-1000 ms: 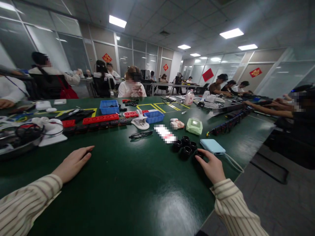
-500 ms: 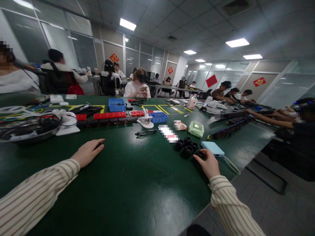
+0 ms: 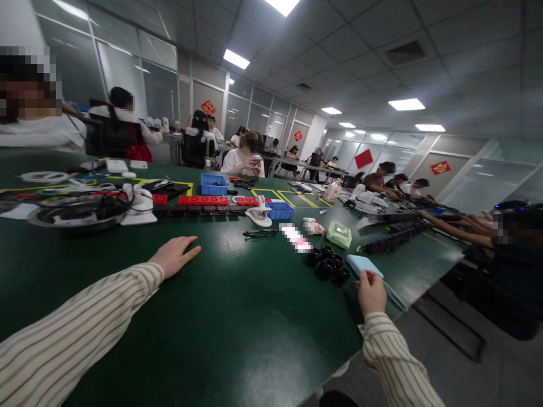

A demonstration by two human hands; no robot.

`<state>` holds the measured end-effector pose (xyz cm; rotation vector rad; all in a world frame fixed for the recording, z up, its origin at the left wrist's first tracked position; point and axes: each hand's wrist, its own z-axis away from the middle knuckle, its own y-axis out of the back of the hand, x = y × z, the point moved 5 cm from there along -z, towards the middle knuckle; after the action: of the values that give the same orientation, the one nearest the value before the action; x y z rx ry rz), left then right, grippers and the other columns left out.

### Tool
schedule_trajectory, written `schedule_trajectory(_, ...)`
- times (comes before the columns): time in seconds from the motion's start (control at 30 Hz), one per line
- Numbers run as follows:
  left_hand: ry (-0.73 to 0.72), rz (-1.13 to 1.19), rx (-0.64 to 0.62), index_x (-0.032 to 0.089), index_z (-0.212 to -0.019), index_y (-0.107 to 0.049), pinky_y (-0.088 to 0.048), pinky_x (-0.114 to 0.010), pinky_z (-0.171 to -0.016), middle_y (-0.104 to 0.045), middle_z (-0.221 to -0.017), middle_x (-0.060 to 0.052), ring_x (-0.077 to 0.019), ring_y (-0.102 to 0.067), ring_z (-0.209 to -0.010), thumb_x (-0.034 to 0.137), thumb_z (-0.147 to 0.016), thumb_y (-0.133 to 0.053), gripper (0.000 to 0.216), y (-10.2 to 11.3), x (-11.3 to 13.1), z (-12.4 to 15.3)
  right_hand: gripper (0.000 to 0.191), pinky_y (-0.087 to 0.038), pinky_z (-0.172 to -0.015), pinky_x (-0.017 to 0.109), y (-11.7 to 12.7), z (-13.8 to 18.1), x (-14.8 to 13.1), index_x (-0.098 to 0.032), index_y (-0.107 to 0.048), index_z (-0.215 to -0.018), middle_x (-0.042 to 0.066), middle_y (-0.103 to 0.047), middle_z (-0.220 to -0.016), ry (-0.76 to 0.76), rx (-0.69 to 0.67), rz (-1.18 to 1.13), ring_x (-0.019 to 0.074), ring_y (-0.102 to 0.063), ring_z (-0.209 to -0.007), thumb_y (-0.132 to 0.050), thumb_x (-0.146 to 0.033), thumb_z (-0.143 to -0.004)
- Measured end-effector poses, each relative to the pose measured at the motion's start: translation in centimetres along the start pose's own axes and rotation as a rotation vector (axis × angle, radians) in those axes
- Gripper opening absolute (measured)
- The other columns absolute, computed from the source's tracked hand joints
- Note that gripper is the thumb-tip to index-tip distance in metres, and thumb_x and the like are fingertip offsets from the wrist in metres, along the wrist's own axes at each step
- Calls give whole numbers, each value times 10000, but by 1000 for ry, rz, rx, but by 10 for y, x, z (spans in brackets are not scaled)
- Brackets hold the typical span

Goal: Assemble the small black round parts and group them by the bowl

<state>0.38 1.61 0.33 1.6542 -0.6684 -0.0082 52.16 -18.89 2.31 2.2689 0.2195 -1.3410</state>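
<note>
My left hand (image 3: 175, 257) lies on the green tabletop (image 3: 237, 316) with its fingers stretched out and nothing in them. On the right, my right hand (image 3: 372, 291) is closed, thumb and fingers pressed together at the near edge of a light blue flat box (image 3: 363, 264) with a pale strap (image 3: 395, 295). Whether the fingers grip that box or something small is hidden. Left of this hand stand several glossy black round pieces (image 3: 327, 268), like short cups or lens barrels, grouped closely together.
Beyond are a green wipes pack (image 3: 339, 234), black glasses (image 3: 259, 233), blue bins (image 3: 214, 184), a red-topped strip (image 3: 203, 202), a white clamp stand (image 3: 258, 213) and a metal bowl (image 3: 76, 217). The table's right edge runs below my right wrist. Other people sit around.
My right hand has left the nearest black round piece, which now stands with the others, and has closed beside the light blue box. My left hand has moved slightly right; the view has shifted.
</note>
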Motion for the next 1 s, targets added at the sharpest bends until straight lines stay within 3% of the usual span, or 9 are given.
schedule_trajectory(0.07,-2,4,1,107,-1223,-436,-314,-399,-962,-504,-1188,-134,-269,-431,-1123,587,-791,-233,677,0,0,0,416,-455,-526,287,5,-1,-19,-149,-496,-908,44,-544,-796,45,51,-35,155,-541,-601,-476,-503,-692)
schedule_trajectory(0.13,-3,6,5,114,-1223,-439,-316,-398,-960,-504,-1191,-129,-270,-430,-1124,590,-790,-234,676,0,0,0,401,-460,-556,295,1,-1,-49,-148,-509,-911,51,-559,-793,160,6,-29,163,-542,-636,-458,-492,-711)
schedule_trajectory(0.27,4,3,11,108,-1222,-444,-318,-393,-961,-504,-1197,-130,-270,-430,-1129,591,-783,-234,686,2,2,1,307,-442,-727,335,-44,5,-115,-154,-584,-864,73,-616,-817,516,-396,383,203,-566,-782,-473,-416,-749)
schedule_trajectory(0.37,21,-2,-7,110,-1228,-442,-323,-388,-960,-499,-1212,-129,-268,-426,-1140,592,-780,-236,689,4,4,3,336,-397,-844,349,-82,3,-139,-158,-588,-1012,101,-606,-1012,707,-580,700,234,-536,-959,-532,-347,-738)
schedule_trajectory(0.47,34,-7,-17,122,-1235,-437,-323,-386,-962,-493,-1224,-122,-265,-418,-1150,589,-783,-237,680,6,6,4,392,-355,-899,363,-112,-2,-141,-196,-598,-1044,97,-591,-1076,772,-734,938,259,-490,-1055,-620,-333,-678)
schedule_trajectory(0.57,25,-3,-11,127,-1230,-441,-319,-392,-964,-499,-1213,-120,-267,-417,-1148,591,-786,-238,673,7,7,5,339,-367,-866,380,-128,-9,-135,-234,-658,-920,71,-648,-924,742,-827,1018,270,-539,-977,-690,-327,-596)
schedule_trajectory(0.73,11,2,-13,139,-1231,-437,-318,-407,-964,-493,-1216,-116,-269,-411,-1151,584,-799,-241,650,5,6,4,247,-439,-703,300,-137,-15,-123,-242,-684,-834,39,-669,-817,683,-934,1019,218,-612,-779,-682,-262,-588)
schedule_trajectory(1.0,6,-1,-16,142,-1225,-436,-308,-406,-973,-495,-1209,-106,-261,-403,-1153,567,-807,-247,625,2,2,2,247,-440,-703,286,-146,-2,-129,-230,-686,-862,51,-666,-857,698,-960,962,225,-603,-830,-660,-236,-617)
